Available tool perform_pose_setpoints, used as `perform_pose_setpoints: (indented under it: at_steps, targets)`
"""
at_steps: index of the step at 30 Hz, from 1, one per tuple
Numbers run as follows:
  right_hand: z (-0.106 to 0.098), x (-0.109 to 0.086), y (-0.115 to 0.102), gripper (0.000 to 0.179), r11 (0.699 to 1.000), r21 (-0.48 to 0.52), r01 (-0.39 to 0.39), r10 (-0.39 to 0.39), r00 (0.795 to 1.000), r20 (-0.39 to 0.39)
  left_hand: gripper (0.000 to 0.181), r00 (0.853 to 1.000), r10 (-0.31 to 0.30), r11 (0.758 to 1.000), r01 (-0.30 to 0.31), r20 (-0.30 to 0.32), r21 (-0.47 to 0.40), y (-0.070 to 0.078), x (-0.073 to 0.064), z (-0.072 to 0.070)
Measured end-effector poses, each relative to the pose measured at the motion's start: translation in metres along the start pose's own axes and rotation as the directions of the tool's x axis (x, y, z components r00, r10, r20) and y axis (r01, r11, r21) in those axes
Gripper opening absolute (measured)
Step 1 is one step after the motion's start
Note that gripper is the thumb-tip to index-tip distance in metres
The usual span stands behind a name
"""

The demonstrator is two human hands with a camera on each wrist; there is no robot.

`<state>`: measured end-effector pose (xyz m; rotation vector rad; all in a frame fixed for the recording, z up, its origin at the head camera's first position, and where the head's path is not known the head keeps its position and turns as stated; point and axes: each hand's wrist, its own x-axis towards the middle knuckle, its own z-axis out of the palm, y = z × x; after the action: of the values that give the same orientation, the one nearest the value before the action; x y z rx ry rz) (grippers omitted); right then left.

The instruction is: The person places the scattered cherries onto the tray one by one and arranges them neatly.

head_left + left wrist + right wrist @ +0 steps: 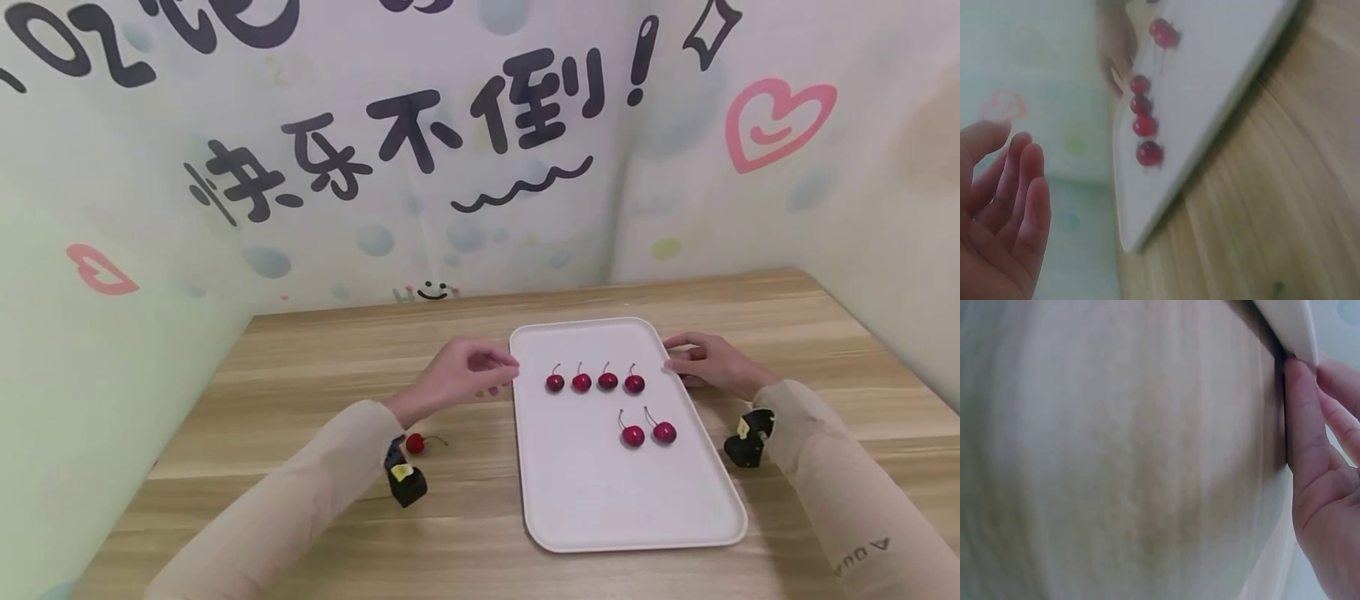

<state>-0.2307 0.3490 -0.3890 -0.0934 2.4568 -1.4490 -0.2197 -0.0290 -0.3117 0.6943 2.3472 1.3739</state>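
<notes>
A white tray (592,500) lies on the wooden table, with a row of several dark red cherries (581,382) towards its far end. Two more cherries (632,435) sit side by side lower down on its right. My left hand (476,371), fingers loosely bent, hovers beside the tray's left edge. Nothing shows between its fingertips in the left wrist view (1013,206). At the upper right edge of the tray, my right hand (708,362) touches the rim with its thumb and fingertips; the right wrist view shows its thumb (1304,412) fairly straight against the edge.
A single stemmed cherry (416,443) lies on the table left of the tray, close to the left wrist. Black wrist cameras (405,483) are strapped on both sleeves. A printed cloth wall (420,233) stands behind the wooden table (315,367).
</notes>
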Motion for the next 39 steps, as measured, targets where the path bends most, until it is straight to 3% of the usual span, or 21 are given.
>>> perform_pose_setpoints:
  at_steps: [10,16,22,29,39]
  targets:
    - [0.001,-0.002,-0.002,0.054,1.000,0.003,-0.006,0.006,1.000,-0.006,0.026,0.995,-0.090,0.987,0.084,0.038,0.139,-0.046,-0.029,-0.018]
    - [0.001,-0.002,-0.002,0.055,1.000,0.021,-0.009,0.010,1.000,-0.004,0.026,0.996,-0.081,0.980,0.071,0.045,0.188,-0.065,-0.037,-0.020]
    - [0.000,-0.001,-0.001,0.056,1.000,0.003,-0.023,0.023,1.000,-0.003,0.024,0.995,-0.079,0.972,0.061,0.069,0.227,-0.076,-0.042,-0.020]
    - [0.000,0.000,0.000,0.055,1.000,0.005,-0.017,0.017,1.000,-0.008,0.022,0.993,-0.078,0.975,0.057,0.093,0.215,-0.087,-0.045,-0.024]
    - [0.000,-0.001,-0.001,0.056,0.999,-0.019,-0.035,0.035,0.999,-0.011,0.010,0.990,-0.064,0.976,0.036,0.126,0.214,-0.090,-0.048,-0.025]
